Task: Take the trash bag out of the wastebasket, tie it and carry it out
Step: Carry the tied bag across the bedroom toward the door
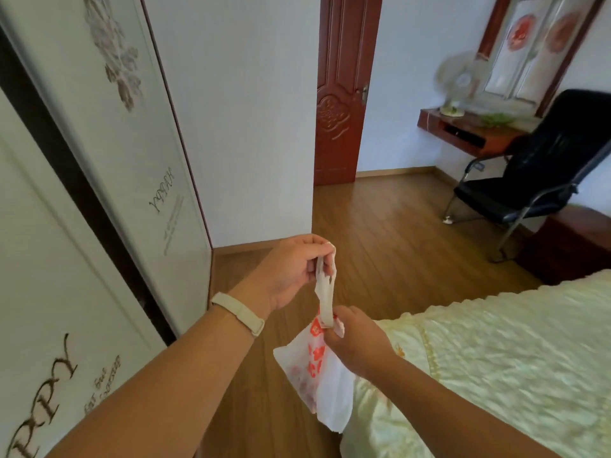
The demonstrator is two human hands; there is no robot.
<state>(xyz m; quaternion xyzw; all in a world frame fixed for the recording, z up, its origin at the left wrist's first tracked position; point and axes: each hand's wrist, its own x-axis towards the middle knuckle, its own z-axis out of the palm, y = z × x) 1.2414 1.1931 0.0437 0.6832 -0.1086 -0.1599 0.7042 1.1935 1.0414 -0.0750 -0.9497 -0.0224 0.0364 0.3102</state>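
Already free of any wastebasket, the thin white plastic trash bag with red print (314, 368) hangs beside the pale yellow quilted bed (496, 358). The left hand (291, 272) pinches one twisted handle strip upward; the right hand (357, 342), nearer the bed, pinches the neck, likely keeping tension for knotting. Beyond stands the reddish-brown wooden door (340, 94).

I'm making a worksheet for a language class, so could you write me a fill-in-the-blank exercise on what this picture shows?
1. Both hands hold a white plastic trash bag printed with ____ markings.
2. The left hand pinches the bag's twisted handle ____ the right hand.
3. A pale band sits on the ____ wrist.
4. A black chair stands on the ____ floor.

Missing words: red; above; left; wooden
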